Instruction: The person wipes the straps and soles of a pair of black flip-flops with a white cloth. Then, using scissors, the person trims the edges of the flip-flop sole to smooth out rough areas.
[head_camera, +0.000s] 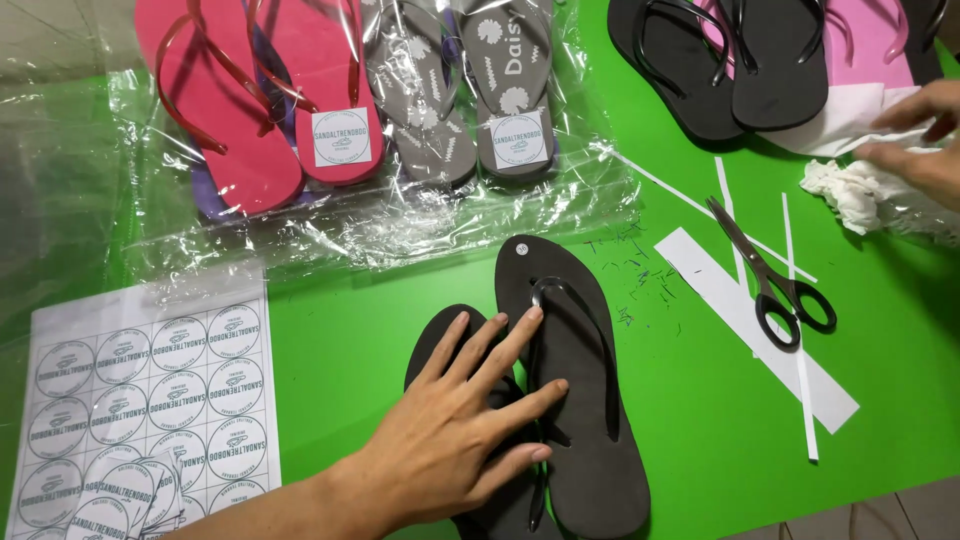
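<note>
A pair of black flip-flops (590, 400) lies on the green table (340, 380) at the bottom centre, soles down and straps up. My left hand (460, 430) rests flat on them with fingers spread, covering most of the left sandal and touching the right one's strap. It grips nothing. At the right edge my right hand (925, 140) pinches a crumpled white cloth (850, 190) lying on the table.
A sheet of round white stickers (150, 380) lies at bottom left. Red flip-flops (250, 110) and grey flip-flops (470, 90) lie on clear plastic wrap (400, 230) at the back. Black scissors (770, 275) and white paper strips (750, 320) lie right of centre. More black sandals (720, 70) and pink sandals (870, 40) lie at top right.
</note>
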